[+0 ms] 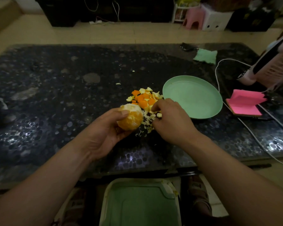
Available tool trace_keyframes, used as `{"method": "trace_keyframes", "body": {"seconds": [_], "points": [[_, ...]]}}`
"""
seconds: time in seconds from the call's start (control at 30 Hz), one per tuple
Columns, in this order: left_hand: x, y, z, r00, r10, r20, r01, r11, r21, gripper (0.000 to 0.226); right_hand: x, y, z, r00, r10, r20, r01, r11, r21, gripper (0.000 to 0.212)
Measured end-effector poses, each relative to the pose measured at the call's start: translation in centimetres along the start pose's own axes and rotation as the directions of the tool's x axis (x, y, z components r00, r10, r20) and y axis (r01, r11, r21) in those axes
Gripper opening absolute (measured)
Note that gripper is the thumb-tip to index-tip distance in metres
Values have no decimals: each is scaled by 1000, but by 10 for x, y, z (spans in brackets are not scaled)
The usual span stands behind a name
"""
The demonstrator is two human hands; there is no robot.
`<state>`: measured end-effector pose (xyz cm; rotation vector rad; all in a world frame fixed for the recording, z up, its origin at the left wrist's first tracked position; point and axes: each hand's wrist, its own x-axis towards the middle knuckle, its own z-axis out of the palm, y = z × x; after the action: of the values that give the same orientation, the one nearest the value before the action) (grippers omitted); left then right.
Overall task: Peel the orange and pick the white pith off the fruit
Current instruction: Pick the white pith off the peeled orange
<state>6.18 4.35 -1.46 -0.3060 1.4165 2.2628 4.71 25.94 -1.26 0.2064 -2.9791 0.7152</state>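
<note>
- Orange (131,118): mostly peeled, pale flesh showing, white pith over its far top. Held just above the table, near-centre, immediately left of the scrap heap.
- Left hand (104,129): palm turned up and inward, fingers curled under the orange and thumb laid across its top, gripping it.
- Right hand (170,121): back facing up, just right of the orange, fingers bent downward with the tips among the pith scraps. Whether they pinch a piece cannot be told.
- Peel pieces (144,98): heap of orange and pale-yellow fragments on the table, just far of both hands, close beside the left rim of the plate.
- Pith scraps (145,123): small whitish shreds scattered between the two hands and trailing nearward; a few stray bits lie farther out on the table.
- Plate (193,97): round, pale green, right of the peel heap, with nothing in it.
- Table (55,88): dark glossy top with a pebble pattern.
- Pink notepad (245,101): lying open, right of the plate.
- White cable (219,70): loops round the far right of the plate and runs toward the near right edge.
- Green cloth (205,56): folded, at the far right of the table.
- Green bin (140,204): below the near table edge, between the forearms.
</note>
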Motion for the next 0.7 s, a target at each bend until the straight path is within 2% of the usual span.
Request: {"method": "trace_keyframes", "body": {"seconds": [0.03,0.1,0.13,0.23,0.3,0.47,0.7], "points": [[0,0,2,1000,14,-8,-14,1000,25,53,-1,1,-2,1000,6,-12,-6,999,45,5],[-1,0,7,999,37,-22,-35,997,73,47,-3,1,-5,999,-3,-54,6,999,48,13],[-1,0,10,998,49,-26,-46,994,97,45,-4,1,-7,998,-15,-60,18,999,51,8],[0,-3,13,995,90,-50,-81,982,169,42,-7,-4,-16,998,-40,-57,51,977,207,11],[1,-4,14,991,112,-68,-96,973,210,45,-10,-8,-19,996,-72,-61,86,959,270,1],[3,-8,14,979,163,-124,-122,949,290,69,-13,-12,-20,989,-132,-65,143,965,221,7],[0,-10,19,954,244,-176,-158,904,398,67,-15,-16,-20,979,-180,-94,186,981,56,12]]}}
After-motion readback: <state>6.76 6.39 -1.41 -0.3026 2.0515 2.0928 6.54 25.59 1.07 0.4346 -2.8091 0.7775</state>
